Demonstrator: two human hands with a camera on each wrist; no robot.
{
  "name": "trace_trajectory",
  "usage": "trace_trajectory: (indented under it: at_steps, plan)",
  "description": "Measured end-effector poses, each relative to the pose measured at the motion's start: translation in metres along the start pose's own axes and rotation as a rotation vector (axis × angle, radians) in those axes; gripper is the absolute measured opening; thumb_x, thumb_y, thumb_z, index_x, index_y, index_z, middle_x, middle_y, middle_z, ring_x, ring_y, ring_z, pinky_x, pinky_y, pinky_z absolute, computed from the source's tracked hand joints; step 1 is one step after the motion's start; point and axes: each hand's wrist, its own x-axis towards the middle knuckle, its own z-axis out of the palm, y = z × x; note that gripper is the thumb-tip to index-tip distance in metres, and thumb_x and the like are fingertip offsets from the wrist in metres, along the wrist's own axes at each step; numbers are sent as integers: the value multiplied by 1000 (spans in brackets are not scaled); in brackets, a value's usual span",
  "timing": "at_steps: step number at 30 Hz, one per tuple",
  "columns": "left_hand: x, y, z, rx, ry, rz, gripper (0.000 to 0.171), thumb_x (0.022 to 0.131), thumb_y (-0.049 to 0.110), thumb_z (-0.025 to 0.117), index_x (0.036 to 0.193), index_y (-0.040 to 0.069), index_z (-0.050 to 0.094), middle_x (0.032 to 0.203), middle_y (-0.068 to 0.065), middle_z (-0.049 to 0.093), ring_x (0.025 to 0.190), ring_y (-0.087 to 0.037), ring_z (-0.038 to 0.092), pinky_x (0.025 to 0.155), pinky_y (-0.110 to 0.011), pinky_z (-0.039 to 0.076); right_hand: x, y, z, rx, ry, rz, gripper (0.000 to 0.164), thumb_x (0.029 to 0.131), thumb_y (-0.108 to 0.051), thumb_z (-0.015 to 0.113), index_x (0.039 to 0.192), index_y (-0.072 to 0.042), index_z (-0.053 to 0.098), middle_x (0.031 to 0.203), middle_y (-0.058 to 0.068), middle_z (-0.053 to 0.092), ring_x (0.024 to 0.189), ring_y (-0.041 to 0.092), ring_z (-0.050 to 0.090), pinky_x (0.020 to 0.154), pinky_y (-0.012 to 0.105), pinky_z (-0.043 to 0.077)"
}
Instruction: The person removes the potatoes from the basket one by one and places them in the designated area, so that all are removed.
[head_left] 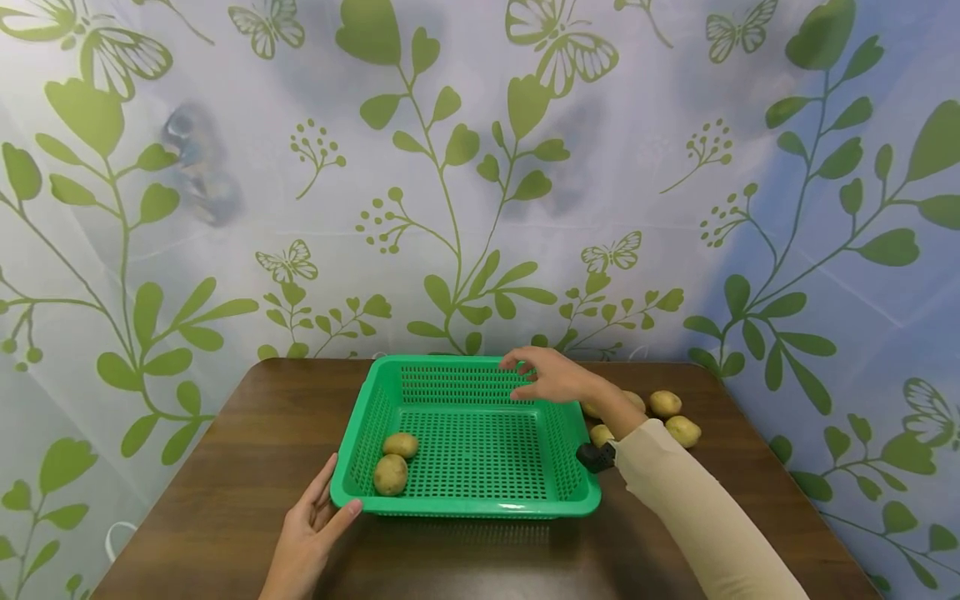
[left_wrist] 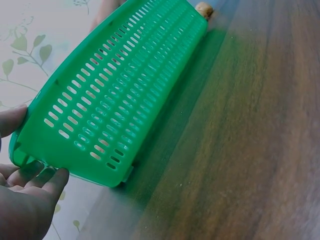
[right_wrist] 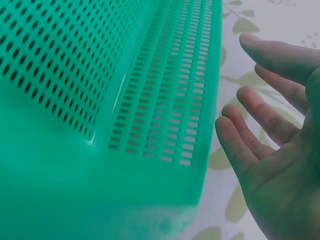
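Observation:
A green plastic basket with slotted walls is on the wooden table. My left hand grips its near left corner, thumb at the rim and fingers beneath; the left wrist view shows these fingers against the basket's outer edge. Inside, at the left, lie one potato and a second potato, side by side. My right hand hovers by the far right part of the basket with nothing in it. In the right wrist view its fingers are spread and slightly bent, apart from the rim.
Several more potatoes lie on the table to the basket's right, some partly hidden behind my right forearm. A curtain with green leaves and butterflies hangs behind the table's far edge. A black device sits at my right wrist.

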Motion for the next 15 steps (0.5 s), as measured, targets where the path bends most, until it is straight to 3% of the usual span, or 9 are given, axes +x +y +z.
trace_trajectory:
  at_steps: [8,11,15]
  plan:
    - [-1,1,1,-16,-6,-22,77,102,14,69,165,9,25,161,-19,33,134,-9,47,94,-20,50,27,-10,20,-19,-47,-36,47,96,-15,77,140,-9,60,140,11,57,123,33,56,101,50,50]
    - [-1,0,0,-20,-8,-32,77,102,15,69,165,10,25,162,-18,32,131,-1,47,94,-20,50,36,-16,29,-13,-62,-44,47,96,-14,77,140,-10,60,139,8,58,123,33,56,102,50,49]
    - [-1,-2,-1,-33,-14,-32,78,102,14,69,165,10,24,163,-17,31,128,5,47,95,-21,50,48,-24,40,-28,-82,-47,46,96,-15,77,139,-14,61,137,2,59,123,28,57,99,42,51]
